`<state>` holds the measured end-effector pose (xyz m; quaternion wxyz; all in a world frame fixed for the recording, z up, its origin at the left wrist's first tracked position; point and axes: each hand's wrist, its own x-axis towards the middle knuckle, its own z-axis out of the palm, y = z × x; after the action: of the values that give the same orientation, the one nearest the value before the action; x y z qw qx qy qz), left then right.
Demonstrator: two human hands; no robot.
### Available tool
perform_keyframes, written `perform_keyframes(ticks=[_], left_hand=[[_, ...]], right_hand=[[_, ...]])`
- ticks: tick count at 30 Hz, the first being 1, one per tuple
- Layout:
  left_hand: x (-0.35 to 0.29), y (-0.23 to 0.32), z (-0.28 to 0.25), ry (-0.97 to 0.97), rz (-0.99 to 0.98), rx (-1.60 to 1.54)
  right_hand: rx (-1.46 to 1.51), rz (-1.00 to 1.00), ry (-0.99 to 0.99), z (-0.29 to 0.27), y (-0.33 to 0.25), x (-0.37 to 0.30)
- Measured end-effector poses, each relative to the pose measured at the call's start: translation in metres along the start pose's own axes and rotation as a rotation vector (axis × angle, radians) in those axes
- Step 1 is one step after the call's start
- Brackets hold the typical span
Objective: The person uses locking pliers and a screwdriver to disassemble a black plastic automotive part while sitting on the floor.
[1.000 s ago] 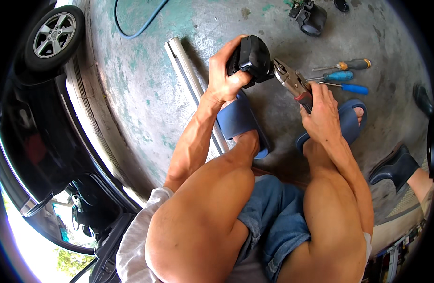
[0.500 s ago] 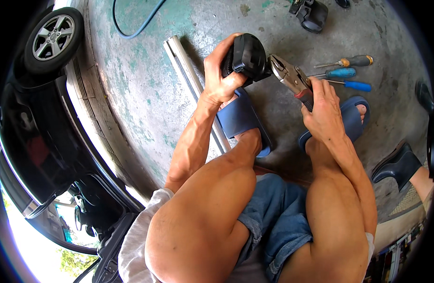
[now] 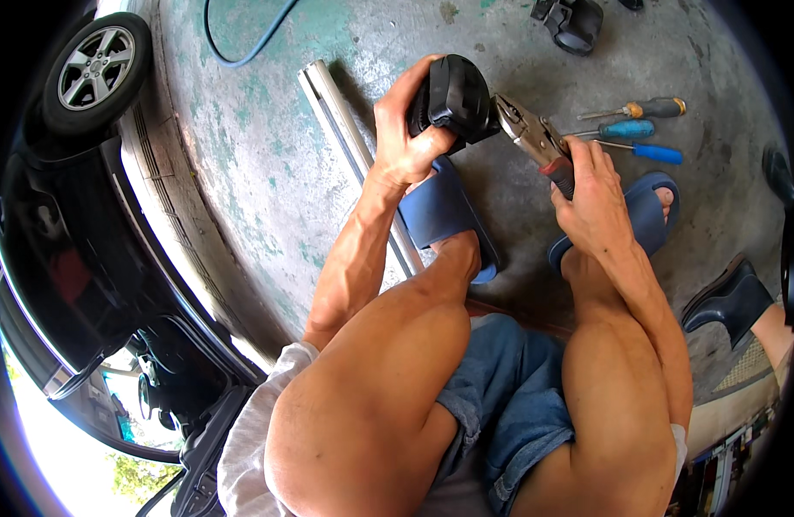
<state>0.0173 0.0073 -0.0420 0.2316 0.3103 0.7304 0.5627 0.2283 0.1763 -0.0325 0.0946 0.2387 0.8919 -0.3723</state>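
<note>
My left hand (image 3: 403,129) is wrapped round a black plastic part (image 3: 456,96) with a rounded, glossy housing, held up above my left sandal. In my right hand (image 3: 593,194) is a pair of locking pliers (image 3: 528,129), metal-jawed with red and black grips. The jaws point at the right side of the black part, at a small piece there; whether they grip it I cannot make out. My left fingers are partly hidden behind the part.
Three screwdrivers lie on the concrete to the right: an orange-and-grey one (image 3: 657,108), a light blue one (image 3: 628,128) and a blue one (image 3: 657,154). A second black part (image 3: 575,26) lies beyond. A pale metal rail (image 3: 332,112), hose (image 3: 250,59) and black car (image 3: 69,224) are leftward; another person's boot (image 3: 731,297) is right.
The black part has turned slightly and shifted a little in my left hand, with the pliers still beside it. My grip on both looks the same.
</note>
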Motion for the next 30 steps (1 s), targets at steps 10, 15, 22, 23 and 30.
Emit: perform_keyframes(ticks=[10, 15, 22, 23, 30], left_hand=[[0.003, -0.005, 0.005, 0.006, 0.040, 0.048], [0.000, -0.002, 0.006, 0.007, -0.001, 0.032], [0.000, -0.002, 0.005, 0.017, 0.015, 0.033], [0.000, -0.001, 0.004, 0.018, 0.015, 0.032], [-0.001, 0.005, 0.004, 0.005, -0.051, 0.067]], right_hand=[[0.039, 0.005, 0.020, 0.003, 0.004, -0.001], [0.059, 0.009, -0.001, 0.000, 0.000, -0.001], [0.043, 0.002, 0.009, 0.000, -0.001, -0.001], [0.040, 0.010, 0.013, 0.000, -0.001, -0.001], [0.041, 0.018, -0.001, 0.001, 0.000, 0.001]])
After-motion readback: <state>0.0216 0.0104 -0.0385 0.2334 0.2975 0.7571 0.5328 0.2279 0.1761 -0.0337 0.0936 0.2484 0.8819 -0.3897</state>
